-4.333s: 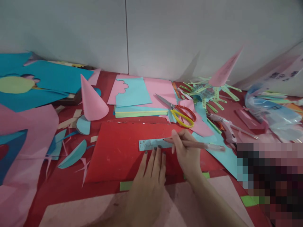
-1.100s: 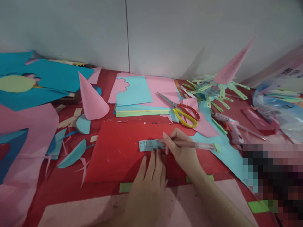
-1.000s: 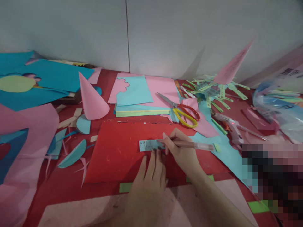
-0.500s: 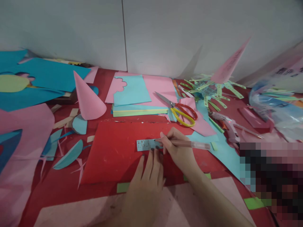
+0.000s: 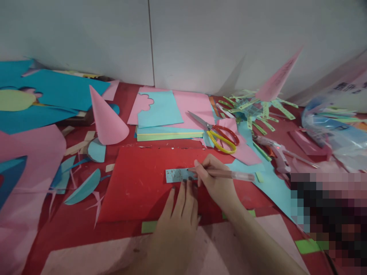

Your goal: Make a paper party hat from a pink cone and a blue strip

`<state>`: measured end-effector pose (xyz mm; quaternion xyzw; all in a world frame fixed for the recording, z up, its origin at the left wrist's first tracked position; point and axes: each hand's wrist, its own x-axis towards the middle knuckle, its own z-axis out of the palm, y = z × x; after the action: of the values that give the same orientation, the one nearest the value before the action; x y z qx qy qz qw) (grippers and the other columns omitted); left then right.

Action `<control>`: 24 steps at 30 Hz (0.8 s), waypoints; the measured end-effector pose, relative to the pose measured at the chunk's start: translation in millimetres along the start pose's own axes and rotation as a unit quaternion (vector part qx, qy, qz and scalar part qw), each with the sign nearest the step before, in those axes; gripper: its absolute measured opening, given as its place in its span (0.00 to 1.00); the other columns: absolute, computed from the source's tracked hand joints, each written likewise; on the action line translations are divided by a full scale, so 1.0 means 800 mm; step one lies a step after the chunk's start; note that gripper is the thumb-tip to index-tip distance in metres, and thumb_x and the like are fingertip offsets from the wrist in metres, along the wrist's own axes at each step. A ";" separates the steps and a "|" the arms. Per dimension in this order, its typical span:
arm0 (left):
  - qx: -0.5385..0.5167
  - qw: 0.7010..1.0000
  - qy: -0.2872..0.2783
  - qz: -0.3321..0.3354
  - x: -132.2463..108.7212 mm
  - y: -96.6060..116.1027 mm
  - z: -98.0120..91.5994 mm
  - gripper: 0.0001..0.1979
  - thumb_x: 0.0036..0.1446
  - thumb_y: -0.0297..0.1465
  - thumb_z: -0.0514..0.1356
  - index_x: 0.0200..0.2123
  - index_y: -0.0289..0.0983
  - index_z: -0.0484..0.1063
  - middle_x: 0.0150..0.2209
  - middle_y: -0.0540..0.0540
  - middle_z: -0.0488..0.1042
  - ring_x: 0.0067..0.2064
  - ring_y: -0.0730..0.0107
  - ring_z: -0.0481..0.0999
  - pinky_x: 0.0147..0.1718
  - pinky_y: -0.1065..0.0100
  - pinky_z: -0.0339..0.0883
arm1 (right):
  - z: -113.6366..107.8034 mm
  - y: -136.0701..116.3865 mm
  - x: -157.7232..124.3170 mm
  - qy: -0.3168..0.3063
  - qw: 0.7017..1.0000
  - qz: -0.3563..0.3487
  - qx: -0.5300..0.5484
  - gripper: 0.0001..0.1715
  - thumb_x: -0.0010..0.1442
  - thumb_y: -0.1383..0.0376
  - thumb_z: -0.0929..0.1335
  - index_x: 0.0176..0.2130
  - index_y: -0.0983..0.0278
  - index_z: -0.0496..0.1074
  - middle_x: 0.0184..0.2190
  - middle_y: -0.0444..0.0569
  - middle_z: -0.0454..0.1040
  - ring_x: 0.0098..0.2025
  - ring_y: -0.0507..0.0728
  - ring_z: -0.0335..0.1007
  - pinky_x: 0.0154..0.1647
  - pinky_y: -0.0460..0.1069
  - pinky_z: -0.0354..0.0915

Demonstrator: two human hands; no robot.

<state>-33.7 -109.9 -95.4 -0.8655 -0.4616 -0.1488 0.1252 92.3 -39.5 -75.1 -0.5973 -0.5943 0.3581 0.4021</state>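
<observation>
A small light-blue paper strip [image 5: 173, 175] with dark handwriting lies on a red sheet [image 5: 134, 183]. Flat, with fingers stretched out, my left hand [image 5: 179, 217] rests on the sheet, its fingertips touching the strip's lower edge. In my right hand [image 5: 216, 181] is a pen [image 5: 229, 174], gripped between thumb and fingers, its tip on the strip's right part. Behind the sheet are scissors [image 5: 219, 137] with one red and one yellow handle, lying on paper scraps. The strip's right end is partly hidden by my fingers.
A pink paper cone [image 5: 109, 122] stands left of the stacked coloured paper [image 5: 169, 134]. Another pink cone [image 5: 278, 78] with green paper strips sits at the back right. A glue gun [image 5: 276, 151] and a plastic bag [image 5: 332, 126] lie to the right. Blue scraps [image 5: 83, 188] lie left.
</observation>
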 end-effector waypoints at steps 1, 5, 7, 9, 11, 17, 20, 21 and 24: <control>0.000 1.000 -0.002 0.000 0.000 0.000 -0.001 0.19 0.57 0.30 0.46 0.45 0.30 0.71 0.49 0.40 0.71 0.52 0.58 0.66 0.48 0.59 0.59 | 0.000 0.000 0.000 -0.001 1.000 0.002 -0.001 0.17 0.57 0.59 0.64 0.21 0.61 0.56 0.11 0.37 0.62 0.15 0.48 0.59 0.20 0.43 0.59; 0.001 1.000 -0.003 -0.001 -0.001 0.000 -0.002 0.19 0.58 0.30 0.45 0.44 0.30 0.71 0.48 0.40 0.72 0.52 0.59 0.67 0.48 0.59 0.59 | 0.000 -0.001 0.000 -0.003 1.000 0.008 -0.004 0.18 0.57 0.59 0.64 0.20 0.61 0.55 0.10 0.36 0.61 0.15 0.49 0.61 0.21 0.44 0.61; 0.003 1.000 -0.003 -0.004 0.000 0.000 -0.002 0.19 0.58 0.30 0.45 0.45 0.30 0.71 0.48 0.40 0.72 0.52 0.60 0.67 0.48 0.60 0.59 | 0.000 -0.002 0.000 0.002 1.000 0.010 0.003 0.18 0.57 0.60 0.64 0.20 0.61 0.56 0.10 0.37 0.62 0.17 0.50 0.64 0.24 0.45 0.63; 0.002 1.000 -0.004 -0.005 0.001 0.000 -0.001 0.19 0.59 0.30 0.45 0.44 0.31 0.71 0.48 0.40 0.72 0.51 0.60 0.67 0.48 0.60 0.59 | -0.001 -0.003 0.001 0.015 1.000 0.018 0.017 0.17 0.57 0.60 0.64 0.20 0.60 0.56 0.10 0.37 0.62 0.20 0.51 0.68 0.25 0.45 0.64; 0.004 1.000 -0.006 -0.002 0.002 -0.001 0.000 0.19 0.59 0.30 0.45 0.44 0.31 0.71 0.47 0.41 0.72 0.51 0.60 0.67 0.48 0.60 0.59 | -0.002 -0.003 0.002 0.028 0.999 0.025 0.027 0.17 0.57 0.60 0.64 0.20 0.60 0.57 0.10 0.38 0.62 0.22 0.52 0.70 0.26 0.46 0.64; 0.012 1.000 -0.014 0.007 0.003 -0.003 -0.001 0.19 0.59 0.30 0.45 0.45 0.31 0.71 0.49 0.41 0.71 0.52 0.60 0.66 0.49 0.59 0.57 | -0.002 -0.004 0.001 0.004 1.000 0.004 0.011 0.17 0.57 0.59 0.64 0.20 0.61 0.57 0.11 0.38 0.64 0.17 0.49 0.63 0.23 0.45 0.61; 0.013 1.000 -0.015 0.007 0.002 -0.002 -0.002 0.19 0.59 0.31 0.45 0.46 0.32 0.70 0.49 0.41 0.71 0.52 0.60 0.66 0.49 0.59 0.57 | -0.001 -0.004 0.000 0.003 1.000 0.009 0.005 0.17 0.57 0.59 0.64 0.21 0.61 0.57 0.12 0.38 0.64 0.16 0.49 0.61 0.21 0.45 0.60; 0.013 1.000 -0.015 0.005 0.002 -0.002 -0.002 0.19 0.59 0.31 0.45 0.46 0.32 0.70 0.49 0.41 0.71 0.52 0.61 0.66 0.49 0.60 0.57 | -0.001 -0.003 0.000 0.000 1.000 0.009 0.003 0.17 0.57 0.59 0.64 0.21 0.60 0.57 0.12 0.38 0.64 0.16 0.49 0.61 0.22 0.45 0.60; 0.014 1.000 -0.017 0.005 0.002 -0.002 -0.002 0.19 0.59 0.32 0.45 0.46 0.31 0.70 0.50 0.41 0.70 0.53 0.61 0.65 0.49 0.60 0.57 | 0.000 -0.003 0.000 -0.005 1.000 0.009 -0.003 0.18 0.57 0.59 0.64 0.20 0.60 0.56 0.10 0.37 0.62 0.16 0.49 0.61 0.22 0.45 0.61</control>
<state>-34.4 -108.9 -93.2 -0.8684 -0.4614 -0.1271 0.1301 91.6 -39.6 -73.1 -0.6023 -0.5918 0.3631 0.3940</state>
